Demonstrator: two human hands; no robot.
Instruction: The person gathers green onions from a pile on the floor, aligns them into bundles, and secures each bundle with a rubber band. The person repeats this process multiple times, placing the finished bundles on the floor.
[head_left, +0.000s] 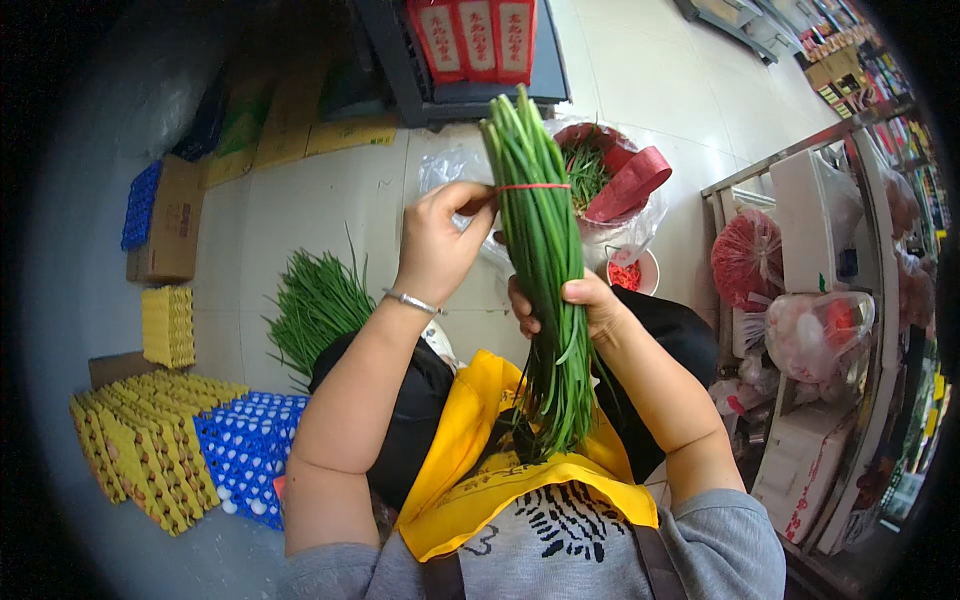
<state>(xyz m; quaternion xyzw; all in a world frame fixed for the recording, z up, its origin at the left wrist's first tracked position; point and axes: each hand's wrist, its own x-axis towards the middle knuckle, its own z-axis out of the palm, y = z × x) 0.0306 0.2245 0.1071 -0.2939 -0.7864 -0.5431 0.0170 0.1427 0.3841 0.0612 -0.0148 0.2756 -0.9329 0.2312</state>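
A thick bundle of garlic chives (541, 262) stands nearly upright before my chest, pale cut ends at the top and leaf tips hanging over my lap. My right hand (594, 306) grips its middle, with the thumb across the front. A red rubber band (534, 186) circles the stalks near the top. At the band's left end, my left hand (441, 236) pinches it between thumb and fingertips; the fingertips are partly hidden. More loose chives (319, 307) lie to my left, beside my knee. A white tub (651, 271) beyond my right knee holds red rubber bands (624, 276).
A red bucket (611, 139) with plastic around it holds chive scraps (586, 171). Yellow egg trays (150, 442) and blue egg trays (251, 442) are stacked at left. A metal shelf (874, 300) with bagged goods stands at right. Red packages (472, 41) sit on a dark stand ahead.
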